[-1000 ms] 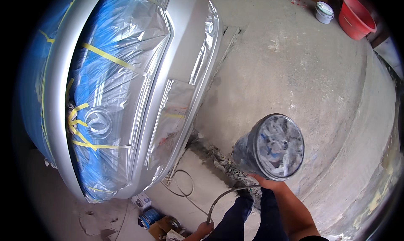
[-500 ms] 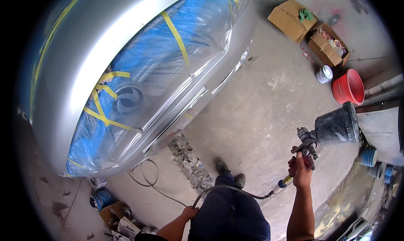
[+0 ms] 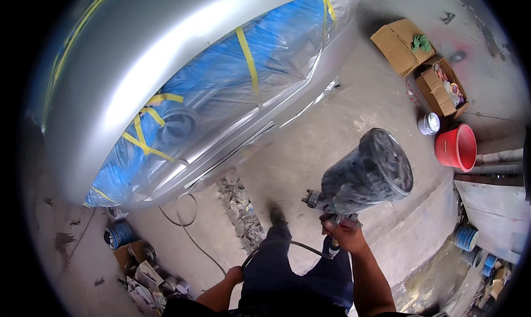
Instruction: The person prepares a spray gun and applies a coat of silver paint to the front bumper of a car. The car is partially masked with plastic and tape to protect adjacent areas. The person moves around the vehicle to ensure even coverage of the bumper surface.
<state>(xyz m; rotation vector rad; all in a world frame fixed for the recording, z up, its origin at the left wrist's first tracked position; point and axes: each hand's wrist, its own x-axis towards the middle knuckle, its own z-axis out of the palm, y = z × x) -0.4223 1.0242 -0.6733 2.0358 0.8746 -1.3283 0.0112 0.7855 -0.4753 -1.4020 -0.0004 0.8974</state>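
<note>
My right hand (image 3: 345, 235) is closed round the handle of a paint spray gun (image 3: 314, 198), in front of my right leg. Its big dark, paint-smudged cup (image 3: 365, 170) tilts up to the right, and the nozzle points left, toward the car. An air hose (image 3: 298, 244) arcs from the gun's base across my thighs to my left hand (image 3: 235, 275), which is closed round it beside my left leg. Ahead on the left curves a silver car body (image 3: 124, 79), apart from the gun. Clear and blue masking film (image 3: 215, 73), held by yellow tape (image 3: 248, 60), covers its opening.
Hose coils (image 3: 188, 217) lie near the car by a rubble-filled strip (image 3: 239, 206). Boxes (image 3: 401, 46), a white can (image 3: 428, 123) and a red bucket (image 3: 458, 147) stand at right. Blue cans (image 3: 466, 238) stand lower right; a blue can (image 3: 119, 235) and litter lie lower left.
My right hand has brought the spray gun left and closer to my body; its cup looks larger. My left hand, still on the hose, has shifted slightly left. The view has turned, and one foot is hidden.
</note>
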